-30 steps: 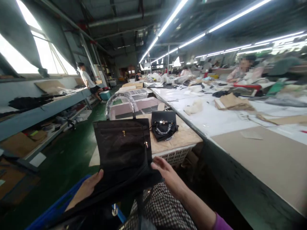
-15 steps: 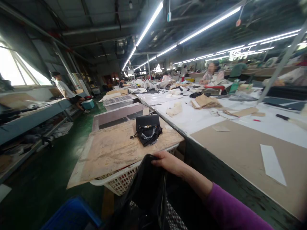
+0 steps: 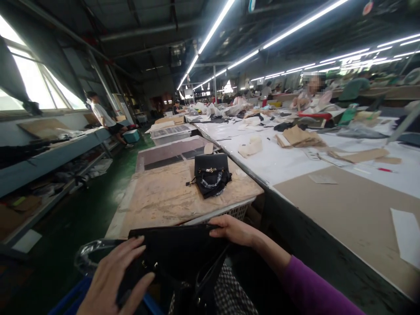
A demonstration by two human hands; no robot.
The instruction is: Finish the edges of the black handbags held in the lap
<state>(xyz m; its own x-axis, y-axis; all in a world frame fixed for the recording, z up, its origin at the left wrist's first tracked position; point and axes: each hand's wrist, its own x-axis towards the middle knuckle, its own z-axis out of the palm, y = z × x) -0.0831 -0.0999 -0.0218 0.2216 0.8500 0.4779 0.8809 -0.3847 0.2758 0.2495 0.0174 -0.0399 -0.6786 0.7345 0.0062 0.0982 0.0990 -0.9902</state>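
A black handbag (image 3: 177, 247) is held low in front of me, its broad upper panel spread out and small metal studs showing. My right hand (image 3: 231, 229) pinches the top right edge of this bag between thumb and fingers. At the bag's left corner is my left hand (image 3: 120, 271), fingers stretched and thumb apart, the fingertips against or just over the black material. A clear-wrapped handle (image 3: 87, 256) sticks out to the left behind that hand. Another black handbag (image 3: 211, 170), with a gold clasp and plastic-wrapped handle, lies on the board ahead.
A worn board (image 3: 157, 197) rests on a pale plastic basket (image 3: 241, 211). To the right runs a long white table (image 3: 249, 164) with brown paper pieces (image 3: 298, 136). A blue crate (image 3: 70, 297) stands low left. Co-workers are farther back.
My left hand has come into view at the bag's left corner. The bag's upper panel has spread out leftward, while my right hand keeps its edge. The view has turned slightly left.
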